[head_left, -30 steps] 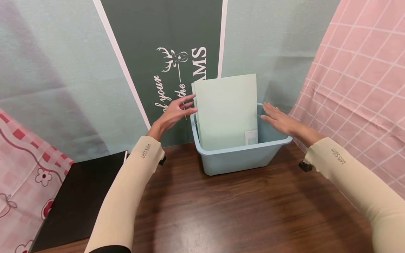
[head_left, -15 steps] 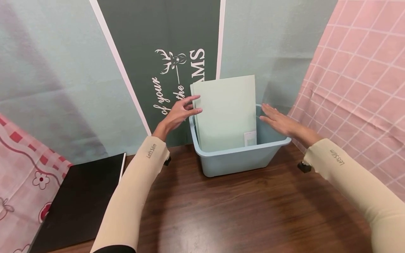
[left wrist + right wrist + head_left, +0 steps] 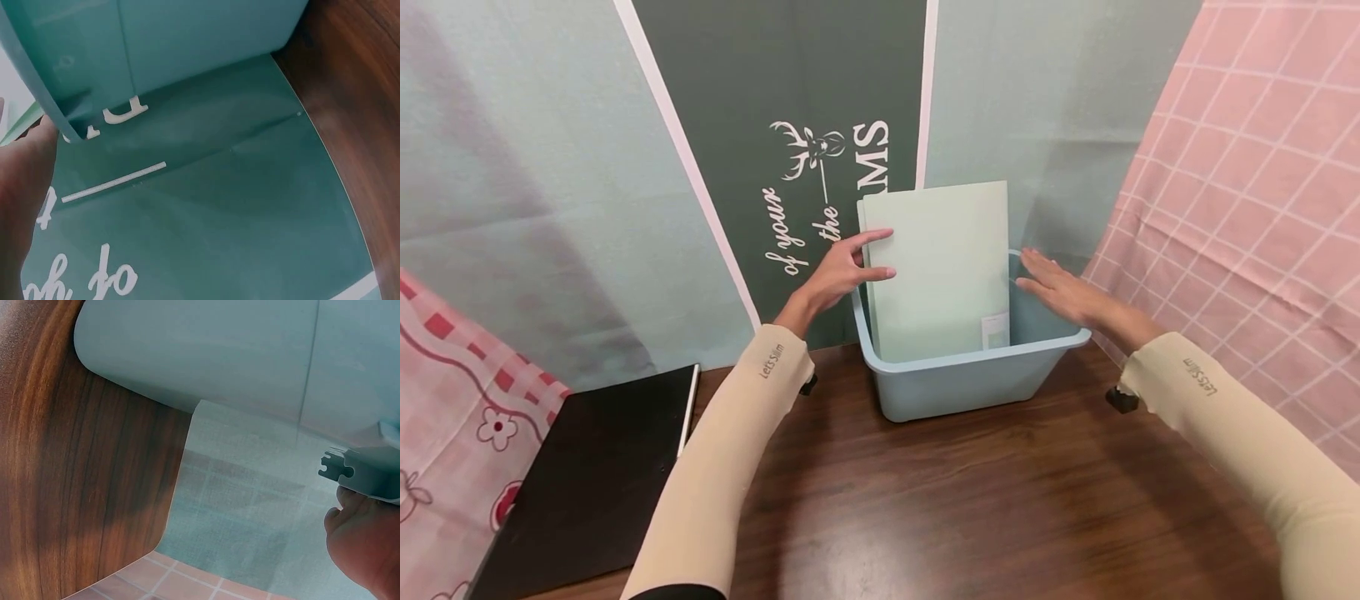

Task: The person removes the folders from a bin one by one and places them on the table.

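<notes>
Pale green folders stand upright in a light blue plastic tub, one behind another, their tops rising above its rim. A small white label shows low on the front one. My left hand is at their left edge, with index finger and thumb spread apart and overlapping the front face in the head view; its other fingers are mostly hidden. Over the tub's right end, my right hand has its fingers extended beside the rim. In the right wrist view that hand appears close to the tub's rim.
On the left of the brown wooden table lies a flat black board or folder with a white edge. Behind the tub hangs a green and grey cloth; a pink checked cloth hangs at the right.
My left hand has moved right, from the left edge of the folders to partly over the front one. The right hand, folders and tub have stayed almost still.
</notes>
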### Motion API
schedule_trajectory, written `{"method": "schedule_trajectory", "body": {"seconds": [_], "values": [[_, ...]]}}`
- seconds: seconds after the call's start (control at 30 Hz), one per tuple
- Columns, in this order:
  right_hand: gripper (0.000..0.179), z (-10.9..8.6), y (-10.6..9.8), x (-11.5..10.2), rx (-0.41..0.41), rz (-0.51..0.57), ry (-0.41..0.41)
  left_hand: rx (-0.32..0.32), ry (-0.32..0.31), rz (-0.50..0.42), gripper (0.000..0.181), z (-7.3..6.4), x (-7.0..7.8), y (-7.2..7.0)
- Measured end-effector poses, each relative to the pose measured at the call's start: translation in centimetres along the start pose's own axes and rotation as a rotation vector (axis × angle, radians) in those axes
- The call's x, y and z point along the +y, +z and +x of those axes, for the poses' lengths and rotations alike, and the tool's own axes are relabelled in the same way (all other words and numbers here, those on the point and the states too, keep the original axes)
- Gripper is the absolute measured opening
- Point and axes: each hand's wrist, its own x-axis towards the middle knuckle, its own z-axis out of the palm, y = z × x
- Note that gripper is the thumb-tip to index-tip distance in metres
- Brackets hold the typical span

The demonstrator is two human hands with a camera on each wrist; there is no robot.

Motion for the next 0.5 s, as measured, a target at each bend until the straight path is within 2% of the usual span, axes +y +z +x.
{"method": "schedule_trajectory", "body": {"seconds": [0.37,0.5], "values": [[0.080,0.0,0.0,-0.2,0.002,0.012,0.009,-0.036,0.045,0.184,0.074,0.5,0.5,1.5],[0.080,0.0,-0.1,-0.4,0.003,0.012,0.007,-0.034,0.049,0.219,0.073,0.5,0.6,2.1]]}}
